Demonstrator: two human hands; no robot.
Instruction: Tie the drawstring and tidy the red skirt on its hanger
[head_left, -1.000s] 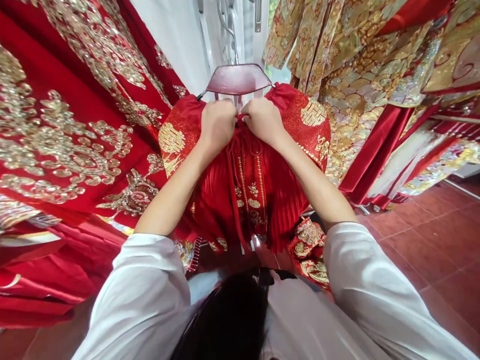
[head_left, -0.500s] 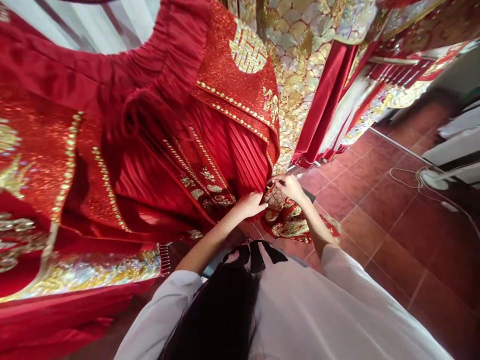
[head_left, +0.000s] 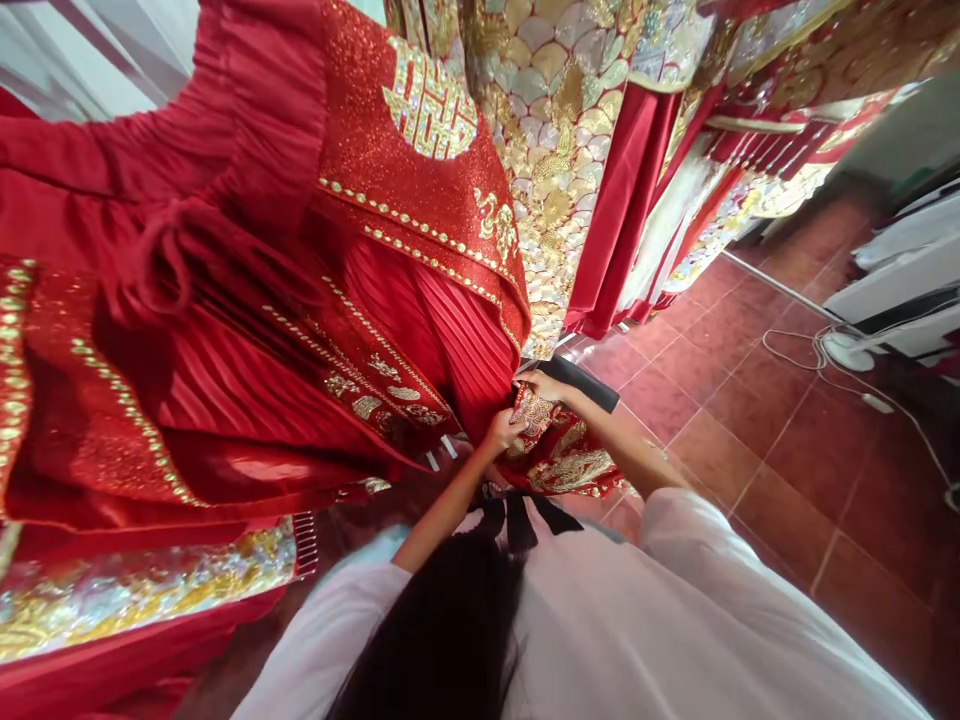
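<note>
A red pleated skirt with gold embroidery and a drawstring waist hangs in front of me. Low down by its hem lies a red and gold embroidered garment in a heap. My left hand grips the upper edge of that heap next to the skirt's hem. My right hand pinches the same cloth just above it. A dark flat object lies right behind my right hand.
More red and gold embroidered robes hang at the back and right. Red floor tiles spread to the right, with a white cable and white furniture at the far right. Another embroidered hem hangs at lower left.
My hands left the skirt's waist at the hanger and came down to the hem. My view dropped with them; both hands now hold the embroidered cloth on the floor.
</note>
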